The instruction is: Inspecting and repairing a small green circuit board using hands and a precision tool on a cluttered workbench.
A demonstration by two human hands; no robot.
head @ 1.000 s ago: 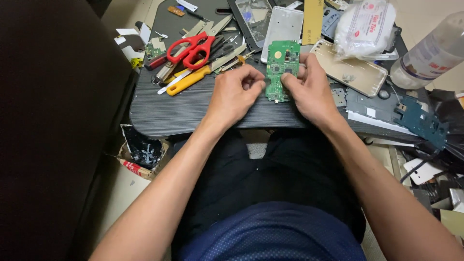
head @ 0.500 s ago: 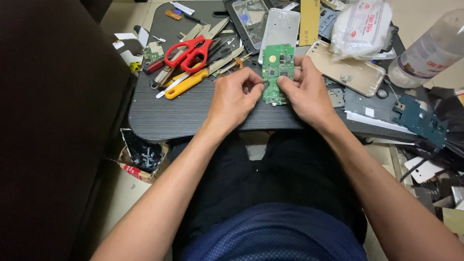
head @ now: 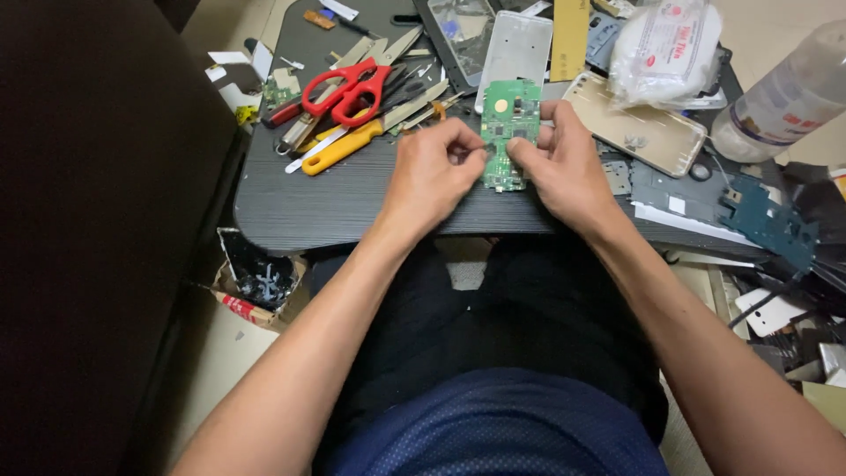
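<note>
On the dark table (head: 335, 207), red-handled scissors (head: 348, 88) and a yellow-handled tool (head: 339, 152) lie at far left, then the left hand (head: 432, 172) and right hand (head: 564, 167) pinch the green circuit board (head: 507, 132) between them near the table's middle, a gold phone shell (head: 639, 128) just right.

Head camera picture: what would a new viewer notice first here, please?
First, the green circuit board at the centre, held over the dark table between the left hand and the right hand. Next, the red-handled scissors on a heap of tools to the left, beside a yellow-handled tool. A gold phone back cover lies to the right.
</note>
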